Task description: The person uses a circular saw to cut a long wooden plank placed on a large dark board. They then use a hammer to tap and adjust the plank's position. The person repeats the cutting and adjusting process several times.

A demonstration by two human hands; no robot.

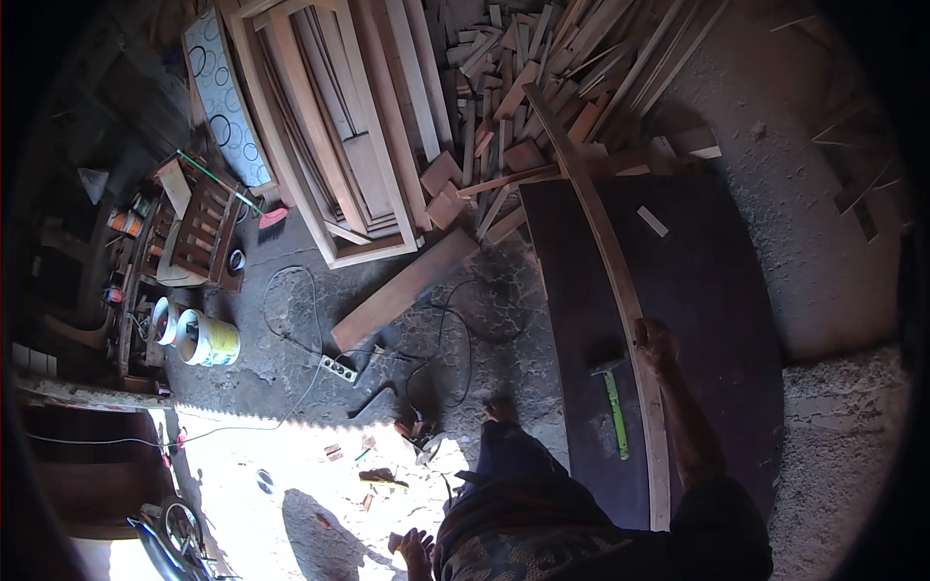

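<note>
A long wooden batten point(614, 254) runs lengthwise over a dark brown panel point(707, 320), its far end reaching past the panel's edge. My right hand point(657, 349) is closed around the batten's right edge, about midway along. Left of the batten, close to that hand, lies a hammer point(616, 414) with a bright green handle. My left hand point(417, 552) hangs low at my left side, over the sunlit floor. Its fingers are curled, and a small dark piece shows at their tips, too unclear to name. A short pale strip of wood point(652, 222) rests on the panel's far part.
Offcuts point(504, 116) pile up beyond the panel. Wooden frames point(334, 136) lean at the back left. On the floor are a loose plank point(405, 289), a power strip point(338, 368) and looping black cable point(469, 353). Farther left stand buckets point(209, 339), a slatted wooden piece point(199, 232) and a broom point(272, 219).
</note>
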